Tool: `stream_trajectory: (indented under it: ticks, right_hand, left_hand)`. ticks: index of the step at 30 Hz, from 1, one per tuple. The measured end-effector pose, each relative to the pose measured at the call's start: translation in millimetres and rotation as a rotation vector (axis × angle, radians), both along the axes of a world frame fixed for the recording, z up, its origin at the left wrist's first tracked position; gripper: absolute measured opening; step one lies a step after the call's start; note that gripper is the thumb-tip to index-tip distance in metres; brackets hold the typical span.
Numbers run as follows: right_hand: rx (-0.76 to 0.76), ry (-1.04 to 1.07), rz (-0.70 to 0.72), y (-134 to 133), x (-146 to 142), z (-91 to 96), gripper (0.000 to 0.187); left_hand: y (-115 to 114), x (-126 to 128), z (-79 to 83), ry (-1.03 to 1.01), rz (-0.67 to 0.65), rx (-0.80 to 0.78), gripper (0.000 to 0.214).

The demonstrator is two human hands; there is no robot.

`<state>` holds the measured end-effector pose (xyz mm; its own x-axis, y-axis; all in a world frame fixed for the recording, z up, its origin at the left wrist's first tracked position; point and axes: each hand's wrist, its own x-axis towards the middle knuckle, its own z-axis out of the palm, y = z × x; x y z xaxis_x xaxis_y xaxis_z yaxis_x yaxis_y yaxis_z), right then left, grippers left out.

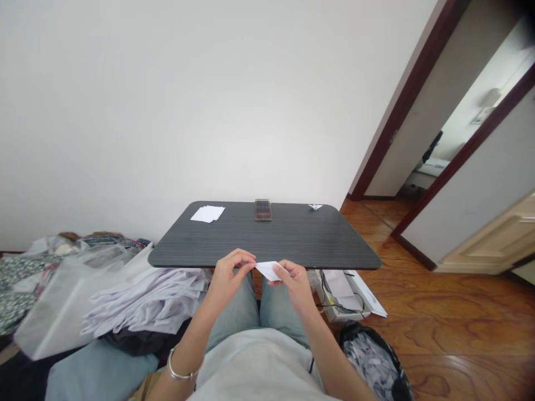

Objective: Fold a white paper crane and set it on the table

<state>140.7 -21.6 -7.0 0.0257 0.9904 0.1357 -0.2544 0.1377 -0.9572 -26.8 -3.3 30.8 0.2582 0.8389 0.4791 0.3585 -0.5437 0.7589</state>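
Both my hands are up over my lap, just in front of the near edge of a dark grey table (pixel 292 245). Between them is a small folded piece of white paper (pixel 267 270). My left hand (pixel 229 273) pinches its left end with fingers curled. My right hand (pixel 292 278) pinches its right side between thumb and fingers. A silver bracelet (pixel 179 370) sits on my left wrist.
On the table lie a few white sheets (pixel 208 213) at the back left, a phone (pixel 263 209) at the back middle and a small folded paper shape (pixel 315 206) at the back right. Piled white paper (pixel 146 301) lies left, a paper-filled black bin (pixel 371 356) right, an open doorway (pixel 455 150) beyond.
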Motion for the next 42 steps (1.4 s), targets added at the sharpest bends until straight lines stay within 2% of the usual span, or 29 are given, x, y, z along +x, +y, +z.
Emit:
stream_trajectory:
  ticks: [12, 16, 19, 26, 42]
  right_hand:
    - [0.027, -0.078, -0.036, 3, 0, -5.8, 0.028]
    - [0.026, -0.095, -0.055, 2, -1, -5.5, 0.030]
    - [0.031, -0.102, -0.052, 1, -3, -5.3, 0.030]
    - [0.048, -0.135, -0.050, 2, -1, -4.1, 0.029]
    - [0.029, -0.134, -0.064, 3, 1, -4.8, 0.028]
  left_hand:
    - [5, 9, -13.9, -0.069, 0.082, -0.176, 0.017]
    - [1, 13, -12.1, -0.267, 0.024, -0.341, 0.014]
    - [-1, 18, -10.0, -0.388, -0.020, -0.419, 0.026]
    - [-1, 17, -8.0, -0.437, -0.038, -0.471, 0.022]
    - [2, 8, -5.0, -0.501, -0.124, -0.581, 0.056]
